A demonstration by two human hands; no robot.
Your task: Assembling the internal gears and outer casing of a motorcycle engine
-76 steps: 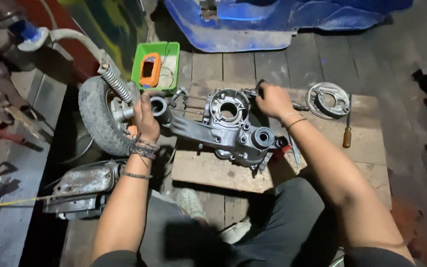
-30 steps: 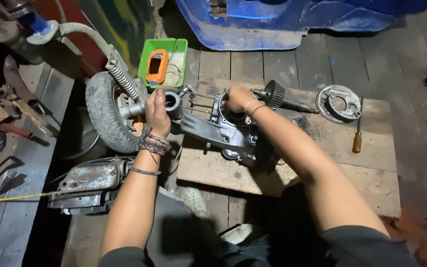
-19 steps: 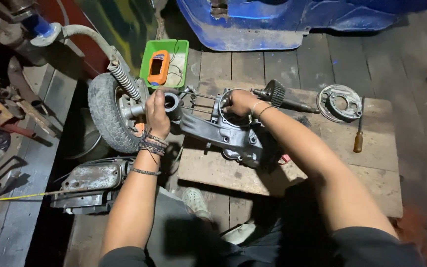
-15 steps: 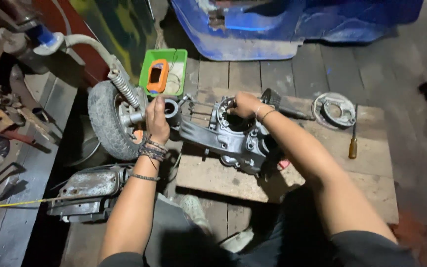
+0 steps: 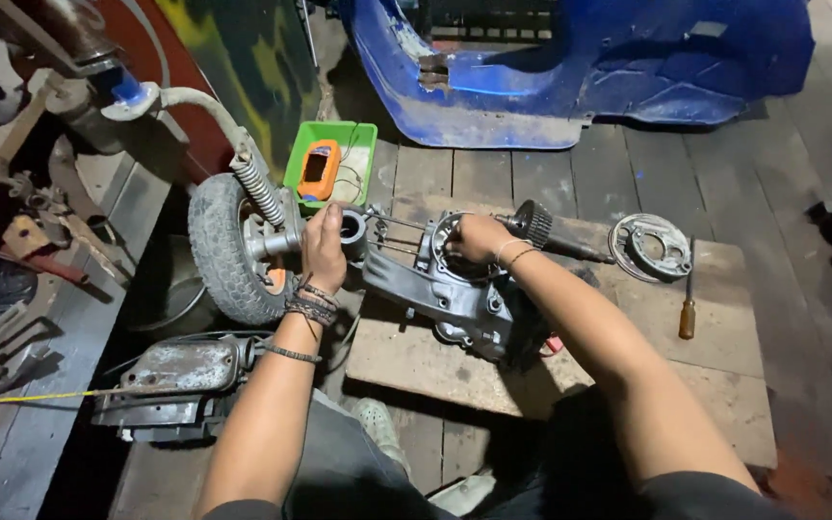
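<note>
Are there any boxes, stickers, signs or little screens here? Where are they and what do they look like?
Orange handheld meter: lies in the tray just beyond the left hand; rounded orange body with a dark rectangular screen on its face.
Green plastic tray: on the floor planks between the small wheel and the blue scooter body; square, bright green, open-topped.
No signs or stickers can be made out.

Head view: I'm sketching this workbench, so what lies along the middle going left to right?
Small tyre → left hand → engine casing → right hand → toothed gear on its shaft → round brake plate → wooden-handled screwdriver.
</note>
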